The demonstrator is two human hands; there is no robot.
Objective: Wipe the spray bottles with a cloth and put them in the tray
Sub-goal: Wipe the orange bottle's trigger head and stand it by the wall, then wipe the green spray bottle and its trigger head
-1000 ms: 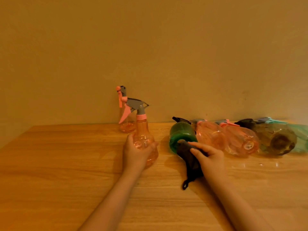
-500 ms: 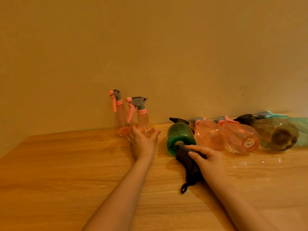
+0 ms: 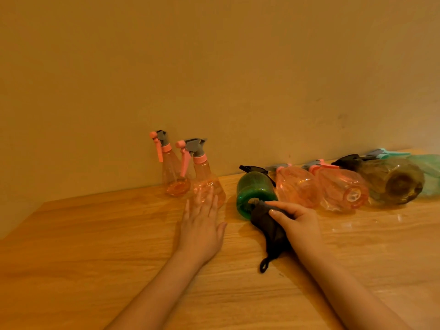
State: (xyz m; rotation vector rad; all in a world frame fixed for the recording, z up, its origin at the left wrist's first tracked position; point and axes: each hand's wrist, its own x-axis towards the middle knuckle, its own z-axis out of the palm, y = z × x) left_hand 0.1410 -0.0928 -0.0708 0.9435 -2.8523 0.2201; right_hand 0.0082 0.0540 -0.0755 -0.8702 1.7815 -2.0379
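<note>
Two pink spray bottles stand upright by the wall, one [image 3: 172, 172] behind and one [image 3: 206, 177] in front. My left hand [image 3: 202, 225] hovers with straight fingers just short of the front one, holding nothing. My right hand [image 3: 295, 220] grips a dark cloth [image 3: 271, 232] that lies against the base of a green bottle [image 3: 253, 191] on its side. To its right lie two pink bottles [image 3: 297, 186] [image 3: 342, 189], a brown one [image 3: 392, 179] and a teal one [image 3: 428, 167] at the frame edge. No tray is in view.
The wooden table [image 3: 95, 246] runs up to a plain wall [image 3: 214, 67] behind the bottles. Its left edge slants from the far left corner toward me.
My left hand carried the front pink bottle back beside the other upright one, let it go and drew back with fingers straight. My right hand stayed on the cloth.
</note>
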